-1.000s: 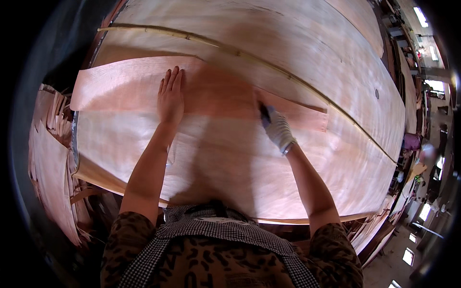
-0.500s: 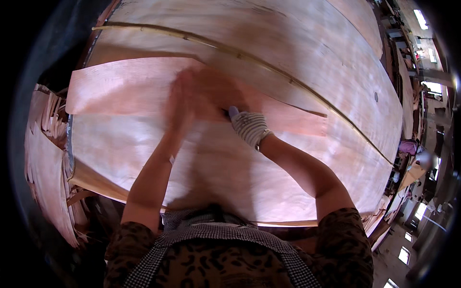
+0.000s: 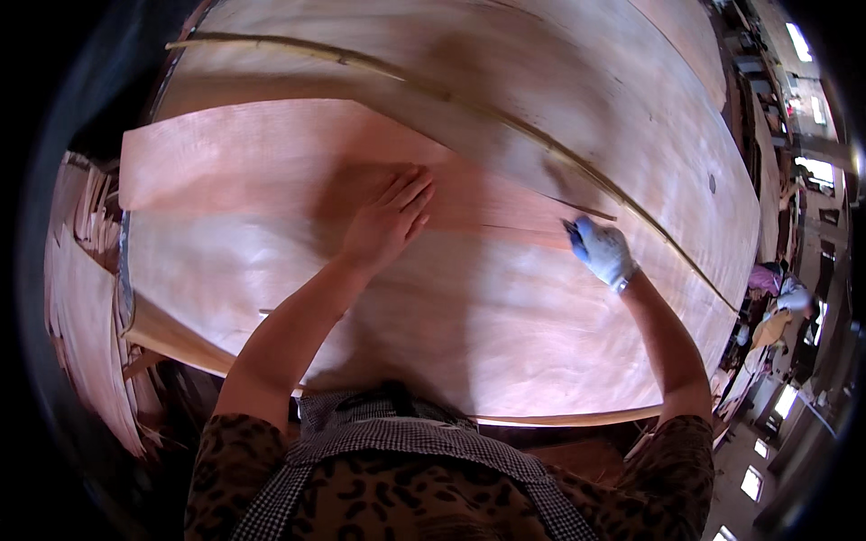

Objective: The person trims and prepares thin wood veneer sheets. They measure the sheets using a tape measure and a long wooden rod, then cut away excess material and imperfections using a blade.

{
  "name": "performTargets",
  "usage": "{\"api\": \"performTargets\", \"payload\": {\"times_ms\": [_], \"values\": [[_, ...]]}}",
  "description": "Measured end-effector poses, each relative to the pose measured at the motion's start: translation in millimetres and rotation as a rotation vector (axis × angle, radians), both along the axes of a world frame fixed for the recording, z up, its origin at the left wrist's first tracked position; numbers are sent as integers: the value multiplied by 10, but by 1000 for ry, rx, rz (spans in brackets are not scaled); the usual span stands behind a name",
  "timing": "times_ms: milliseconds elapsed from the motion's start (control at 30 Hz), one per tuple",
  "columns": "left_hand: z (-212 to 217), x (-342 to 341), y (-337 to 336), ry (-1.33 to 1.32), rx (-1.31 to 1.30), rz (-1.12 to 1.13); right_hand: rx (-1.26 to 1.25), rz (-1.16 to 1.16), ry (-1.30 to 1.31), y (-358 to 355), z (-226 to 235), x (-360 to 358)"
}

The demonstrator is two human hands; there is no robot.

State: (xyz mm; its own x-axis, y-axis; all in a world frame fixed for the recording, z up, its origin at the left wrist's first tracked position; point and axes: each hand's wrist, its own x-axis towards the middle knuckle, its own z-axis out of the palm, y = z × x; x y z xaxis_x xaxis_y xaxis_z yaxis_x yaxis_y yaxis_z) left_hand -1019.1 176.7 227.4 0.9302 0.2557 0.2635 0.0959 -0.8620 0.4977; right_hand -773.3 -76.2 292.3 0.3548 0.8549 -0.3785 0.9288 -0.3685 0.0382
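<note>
A pinkish veneer sheet (image 3: pixel 253 162) lies across the top of a wide stack of pale veneer sheets (image 3: pixel 469 316). My bare left hand (image 3: pixel 388 221) rests flat on the pink sheet near its middle, fingers stretched out. My right hand (image 3: pixel 600 251), in a white and blue glove, presses at the sheet's right end, fingers curled at its narrow edge. Whether it pinches the edge I cannot tell. A thin wood strip (image 3: pixel 505 126) curves across the stack beyond both hands.
Loose veneer pieces (image 3: pixel 81 307) pile up at the left of the stack. At the far right a person in pink and yellow (image 3: pixel 776 302) works beside bright windows. The stack's front edge (image 3: pixel 559 417) runs just before my body.
My right hand has swung from beside the left hand out to the right end of the pink sheet. The left hand stays flat on the sheet, shifted slightly right.
</note>
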Motion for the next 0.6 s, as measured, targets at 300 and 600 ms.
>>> {"api": "performTargets", "payload": {"times_ms": [300,600], "values": [[22,38,-75,3,65,52,-29,314,273,2503,-167,-939],[41,16,-21,34,47,70,12,-131,-49,32,-309,-406]]}}
